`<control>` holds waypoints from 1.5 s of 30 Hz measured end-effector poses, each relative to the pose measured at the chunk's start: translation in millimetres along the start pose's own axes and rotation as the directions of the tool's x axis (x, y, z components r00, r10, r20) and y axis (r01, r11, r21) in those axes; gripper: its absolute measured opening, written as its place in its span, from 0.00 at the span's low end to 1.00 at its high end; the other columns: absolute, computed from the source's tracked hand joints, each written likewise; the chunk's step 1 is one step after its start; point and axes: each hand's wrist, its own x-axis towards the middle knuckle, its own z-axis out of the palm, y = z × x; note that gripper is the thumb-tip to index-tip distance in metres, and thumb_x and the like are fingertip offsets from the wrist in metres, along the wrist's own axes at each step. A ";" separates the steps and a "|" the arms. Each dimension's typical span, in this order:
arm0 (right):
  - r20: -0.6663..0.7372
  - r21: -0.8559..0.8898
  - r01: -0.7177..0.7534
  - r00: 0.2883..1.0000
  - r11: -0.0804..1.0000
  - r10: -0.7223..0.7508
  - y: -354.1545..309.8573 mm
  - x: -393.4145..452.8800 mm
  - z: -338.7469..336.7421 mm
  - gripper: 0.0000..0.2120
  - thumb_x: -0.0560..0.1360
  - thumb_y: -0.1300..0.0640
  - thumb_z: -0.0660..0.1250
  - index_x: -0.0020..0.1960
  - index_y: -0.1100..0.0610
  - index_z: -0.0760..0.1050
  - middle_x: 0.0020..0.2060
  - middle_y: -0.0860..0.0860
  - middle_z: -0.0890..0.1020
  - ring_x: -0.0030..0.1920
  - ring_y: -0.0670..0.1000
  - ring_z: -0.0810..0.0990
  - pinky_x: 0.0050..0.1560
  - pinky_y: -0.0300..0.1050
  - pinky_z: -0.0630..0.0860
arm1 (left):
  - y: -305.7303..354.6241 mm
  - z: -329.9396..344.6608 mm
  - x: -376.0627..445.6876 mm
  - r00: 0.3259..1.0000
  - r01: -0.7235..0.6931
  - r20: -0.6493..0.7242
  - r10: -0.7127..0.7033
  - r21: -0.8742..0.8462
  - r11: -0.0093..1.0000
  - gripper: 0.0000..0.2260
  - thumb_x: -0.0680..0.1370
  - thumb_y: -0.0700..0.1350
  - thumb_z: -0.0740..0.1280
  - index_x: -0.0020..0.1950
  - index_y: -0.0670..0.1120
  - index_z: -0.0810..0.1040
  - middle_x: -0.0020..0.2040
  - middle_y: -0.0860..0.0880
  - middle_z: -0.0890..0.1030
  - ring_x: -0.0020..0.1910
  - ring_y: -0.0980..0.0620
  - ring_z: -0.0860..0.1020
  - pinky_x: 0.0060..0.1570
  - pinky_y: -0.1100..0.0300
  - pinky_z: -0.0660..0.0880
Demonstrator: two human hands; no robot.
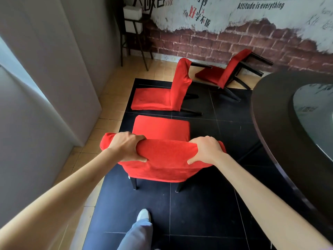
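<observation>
**Head view.** Three red-covered chairs are in the room. One, the upright chair [162,156], stands on the black floor tiles [198,213] directly in front of the person, with its seat turned away from them.

Two hands hold its backrest.
- The left hand [126,147] is curled over the top edge near the left corner. Its fingers wrap the far side and its thumb presses into the near face of the cover.
- The right hand [207,150] grips the top edge near the right corner in the same way, thumb on the near face.

Both hands are closed firmly round the padded rail.

Two more chairs lie on their backs beyond it.
- The nearer tipped chair [178,87] is just past the upright chair's seat, legs pointing right.
- The farther tipped chair [221,73] lies near the brick-patterned wall [198,44], legs also pointing right.

One round dark worktop [270,109] fills the right edge and bears one glass disc [315,109]. One dark stand [142,46] occupies the far left corner and carries two white boxes, an upper box [132,12] and a lower box [130,27]. One white shoe [143,214] shows at the lower edge, behind the upright chair, below one blue trouser leg [137,235].
</observation>
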 end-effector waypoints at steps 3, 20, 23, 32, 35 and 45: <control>-0.013 0.004 0.011 1.000 1.000 -0.011 -6.3 -25.4 9.4 0.34 0.58 0.34 0.77 0.60 0.46 0.77 0.50 0.44 0.83 0.52 0.50 0.80 0.49 0.42 0.66 | 7.9 2.0 -26.3 1.000 -0.011 -0.017 0.011 0.002 1.000 0.39 0.53 0.78 0.59 0.59 0.61 0.74 0.40 0.56 0.81 0.42 0.51 0.79 0.36 0.59 0.73; -0.040 0.021 0.045 0.998 0.999 -0.044 -32.4 -132.9 47.8 0.31 0.55 0.32 0.77 0.53 0.47 0.81 0.42 0.44 0.83 0.47 0.49 0.80 0.48 0.45 0.76 | 35.5 5.6 -136.1 0.998 -0.067 -0.015 0.068 0.035 0.997 0.36 0.55 0.77 0.64 0.57 0.59 0.75 0.39 0.55 0.80 0.41 0.52 0.79 0.35 0.61 0.67; -0.032 0.011 0.041 0.999 0.999 -0.041 -32.2 -137.7 47.6 0.30 0.55 0.32 0.77 0.51 0.47 0.81 0.41 0.44 0.83 0.46 0.49 0.80 0.48 0.46 0.77 | 37.5 7.0 -140.6 0.997 -0.069 -0.012 0.070 0.030 0.997 0.37 0.55 0.77 0.63 0.58 0.59 0.75 0.38 0.55 0.80 0.40 0.51 0.79 0.34 0.60 0.66; 0.175 0.087 0.055 0.982 0.995 -0.070 -37.4 -127.3 25.7 0.44 0.56 0.39 0.79 0.70 0.45 0.70 0.62 0.45 0.78 0.63 0.50 0.74 0.56 0.45 0.72 | 32.1 -4.7 -131.0 0.968 -0.001 0.249 0.042 -0.162 0.987 0.48 0.57 0.70 0.72 0.73 0.65 0.57 0.58 0.55 0.77 0.60 0.50 0.73 0.55 0.57 0.71; 0.265 0.333 -0.014 0.961 0.943 -0.079 -46.6 -110.9 15.2 0.47 0.59 0.40 0.79 0.73 0.43 0.64 0.62 0.46 0.76 0.64 0.48 0.71 0.60 0.43 0.69 | 16.3 -15.8 -124.3 0.942 0.139 0.333 0.048 -0.515 0.846 0.46 0.63 0.64 0.76 0.74 0.68 0.53 0.64 0.54 0.74 0.65 0.51 0.71 0.61 0.57 0.66; 0.163 0.344 0.036 0.982 0.938 -0.098 -131.0 -13.6 10.1 0.44 0.63 0.46 0.79 0.74 0.44 0.63 0.67 0.49 0.73 0.68 0.49 0.69 0.66 0.46 0.68 | -112.4 -24.0 -130.7 0.979 0.198 0.070 -0.191 -0.561 0.804 0.43 0.66 0.57 0.76 0.76 0.61 0.57 0.65 0.51 0.74 0.66 0.50 0.70 0.65 0.52 0.67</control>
